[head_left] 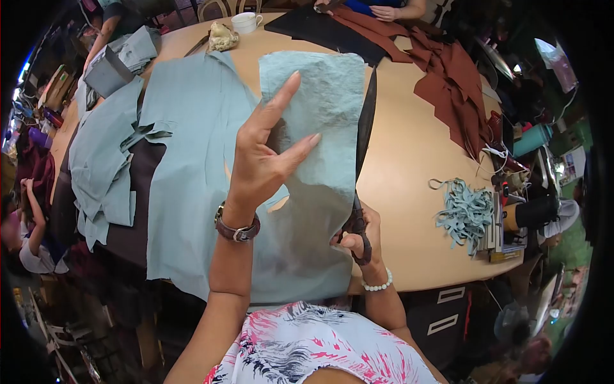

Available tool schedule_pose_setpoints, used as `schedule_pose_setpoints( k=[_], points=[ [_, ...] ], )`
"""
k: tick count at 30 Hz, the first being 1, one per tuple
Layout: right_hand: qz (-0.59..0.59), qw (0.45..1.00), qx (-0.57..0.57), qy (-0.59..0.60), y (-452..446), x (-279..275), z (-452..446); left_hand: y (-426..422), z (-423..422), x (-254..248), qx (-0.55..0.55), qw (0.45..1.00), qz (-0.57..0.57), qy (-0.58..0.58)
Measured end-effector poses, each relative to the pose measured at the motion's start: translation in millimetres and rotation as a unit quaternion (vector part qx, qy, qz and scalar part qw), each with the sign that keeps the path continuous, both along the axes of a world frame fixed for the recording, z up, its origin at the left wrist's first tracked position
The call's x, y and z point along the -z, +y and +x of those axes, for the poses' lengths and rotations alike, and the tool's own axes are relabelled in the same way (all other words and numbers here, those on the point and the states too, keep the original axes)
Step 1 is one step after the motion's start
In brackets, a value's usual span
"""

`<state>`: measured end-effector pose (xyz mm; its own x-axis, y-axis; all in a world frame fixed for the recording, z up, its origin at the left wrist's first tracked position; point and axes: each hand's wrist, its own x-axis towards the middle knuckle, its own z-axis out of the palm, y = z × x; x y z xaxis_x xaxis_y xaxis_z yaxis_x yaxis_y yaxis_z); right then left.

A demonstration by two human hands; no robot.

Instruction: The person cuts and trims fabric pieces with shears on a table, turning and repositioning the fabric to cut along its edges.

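Note:
My left hand (263, 144), with a watch at the wrist, lies over a pale blue-green piece that looks like soft leather (326, 83). Its thumb and forefinger are stretched apart on the surface; the other fingers are mostly hidden. At the lower right of the piece, my right hand (366, 233) grips scissors (360, 224) with dark, wrapped-looking handles. The dark blades run upward along the piece's right edge, partly hidden by it. Beneath and to the left spreads a larger sheet of the same material (185, 166).
Cut blue-green pieces (105, 166) are stacked at the left, near a grey block (112, 73). Thin blue-green scraps (465, 214) lie in a heap at the right. Brown pieces (451, 83), a white cup (246, 23) and a co-worker's hand (385, 13) are at the far side.

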<state>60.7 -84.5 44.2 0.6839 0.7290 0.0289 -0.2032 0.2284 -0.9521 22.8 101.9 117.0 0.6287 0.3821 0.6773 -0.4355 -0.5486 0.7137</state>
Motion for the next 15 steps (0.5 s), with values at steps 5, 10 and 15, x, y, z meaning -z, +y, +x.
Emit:
schedule_pose_setpoints(
  k=[5,10,15],
  points=[
    [-0.009,1.0,0.006,0.018,-3.3,-2.1,-2.3,-2.3,-1.7,2.4,0.026,0.999,-0.027,0.019],
    [-0.011,1.0,0.012,0.016,-5.3,1.3,-4.8,-0.8,0.5,4.3,0.015,1.0,0.0,-0.008],
    [-0.001,1.0,0.025,-0.001,-2.8,2.4,-6.5,-0.6,2.1,4.1,0.011,0.999,-0.004,-0.032]
  ],
)
